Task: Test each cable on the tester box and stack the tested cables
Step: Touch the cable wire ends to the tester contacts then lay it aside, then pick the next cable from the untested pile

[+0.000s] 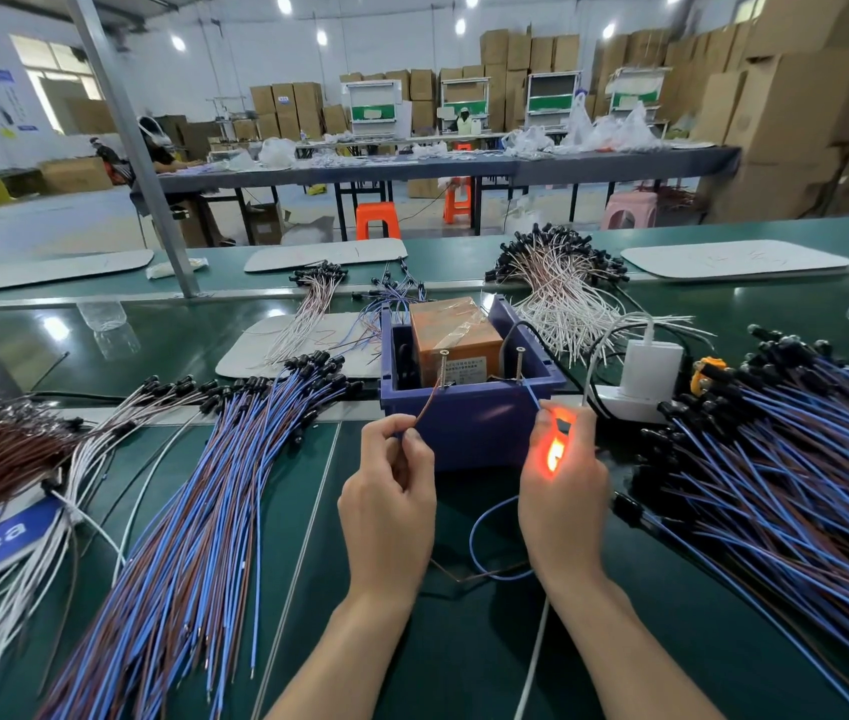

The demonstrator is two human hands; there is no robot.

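Green workbench [412, 657]: we test a cable [475, 532] at the blue tester box [469, 418].
Our left hand [391, 491] pinches its brown lead [428, 405] against the left screw [444, 368]; our right hand [562, 496] pinches the blue lead [531, 394] at the right screw [520, 363], its lamp [553, 454] glowing orange between the fingers.

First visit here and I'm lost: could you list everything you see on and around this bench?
tester box: one, blue bin holding orange unit, bench centre
screws: two, metal, upright at box front
cable under test: one, blue and brown wires, lamp glowing orange, held before box
blue-brown cables: two big piles, left and right of box
white cables: one pile, black ends, behind box, rightward
power strip: one, white, right of box
cardboard boxes: many, tan, far wall
stools: two, orange, beyond bench
left hand: pinches brown wire near left screw
right hand: holds glowing lamp and blue wire
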